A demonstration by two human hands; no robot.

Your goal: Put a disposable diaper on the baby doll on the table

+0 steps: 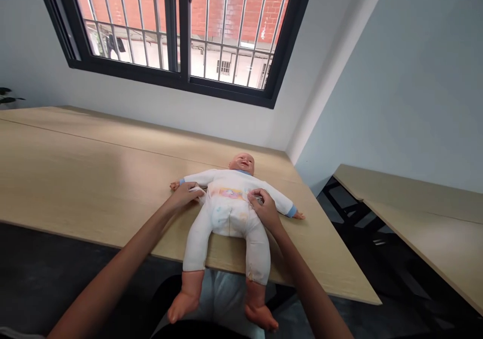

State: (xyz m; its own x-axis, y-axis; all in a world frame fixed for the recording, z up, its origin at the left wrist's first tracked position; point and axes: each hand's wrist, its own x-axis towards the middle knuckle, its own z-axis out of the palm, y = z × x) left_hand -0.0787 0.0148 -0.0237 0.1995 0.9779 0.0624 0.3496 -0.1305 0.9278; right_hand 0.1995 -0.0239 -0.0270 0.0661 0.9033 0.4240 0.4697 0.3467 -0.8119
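A baby doll point(245, 179) lies on its back, arms spread out, in a white long-sleeved top with blue cuffs. A white diaper point(228, 218) is around its hips, with a coloured printed band point(229, 193) at the waist. At the doll's hip on the left of the view, my left hand point(186, 195) pinches a white side flap of the diaper, pulled outward from the body. My right hand point(265, 209) has its fingers closed at the diaper's other waist edge; the exact bit they grip is partly hidden. The doll's bare feet point(187, 296) hang past the table's edge.
The doll rests on a light wooden table point(113, 178) pushed against the wall. A barred window point(181, 32) is above it. To the right stands a second wooden table point(422, 213) with a dark frame, across a gap. Plant leaves point(9, 96) show at far left.
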